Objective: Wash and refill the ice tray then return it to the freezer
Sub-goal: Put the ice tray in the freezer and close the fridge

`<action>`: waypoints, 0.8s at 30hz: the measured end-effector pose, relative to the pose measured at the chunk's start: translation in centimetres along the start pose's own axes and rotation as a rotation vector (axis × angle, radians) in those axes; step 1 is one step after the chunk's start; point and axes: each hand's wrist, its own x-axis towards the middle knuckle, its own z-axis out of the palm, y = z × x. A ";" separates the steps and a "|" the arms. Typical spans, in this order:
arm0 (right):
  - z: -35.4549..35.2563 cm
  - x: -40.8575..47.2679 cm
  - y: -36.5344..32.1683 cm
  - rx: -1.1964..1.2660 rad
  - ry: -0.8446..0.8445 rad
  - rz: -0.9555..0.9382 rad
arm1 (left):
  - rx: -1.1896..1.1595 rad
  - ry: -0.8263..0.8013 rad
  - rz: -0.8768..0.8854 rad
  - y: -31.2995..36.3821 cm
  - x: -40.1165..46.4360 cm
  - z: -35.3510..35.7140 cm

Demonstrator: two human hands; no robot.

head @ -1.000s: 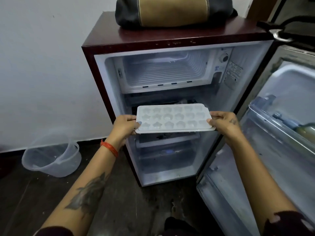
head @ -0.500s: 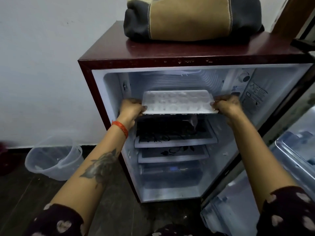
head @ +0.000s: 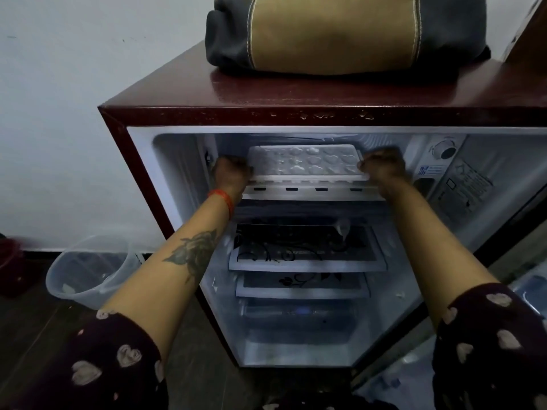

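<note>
Both hands are up at the freezer mouth, one at each short end of the tray (head: pixel 305 164). The left hand (head: pixel 232 174) is curled around the left end, knuckles toward us, fingers wrapped on the rim. The right hand (head: pixel 383 168) grips the right end the same way, fingers folded over the edge. Neither is loose; both are clamped on.

The tray sits level, most of it already inside the freezer (head: pixel 183 161), the compartment at the top of the fridge (head: pixel 296 115). Its near edge rests just above the freezer's slotted front lip. The moulded cups catch the light, but I can't tell whether they hold water; it's too dim and blurred in there.

This looks like the last step: returning the tray to the freezer. Washing and refilling appear done, judging from where it is now.

The next move calls for a steady, flat push toward the far wall, both hands moving together so nothing tips or slops. Then the fingers must let go and slide out past the side walls, which sit close on the left. After that, the door needs closing.

Below, two patterned shelves (head: pixel 307 250) and a drawer are visible. A bag (head: pixel 340 34) sits on top of the fridge, and a clear bucket (head: pixel 88 270) stands on the floor to the left.
</note>
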 end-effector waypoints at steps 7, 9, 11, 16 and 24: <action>1.1 1.6 -0.2 -0.066 0.030 -0.043 | -0.032 0.035 -0.048 -1.1 2.6 1.1; 1.2 1.7 -0.2 -0.095 0.033 -0.060 | -0.029 0.048 -0.044 -0.9 2.6 1.3; 1.2 1.6 -0.1 -0.104 0.028 -0.072 | -0.017 0.064 -0.032 -1.3 3.0 1.4; 1.0 1.2 -0.1 -0.116 0.010 -0.100 | 0.028 0.088 -0.023 -1.8 3.2 1.2; 0.9 -2.0 -0.3 -0.182 -0.059 -0.170 | 0.260 0.090 0.135 -0.2 -2.8 0.5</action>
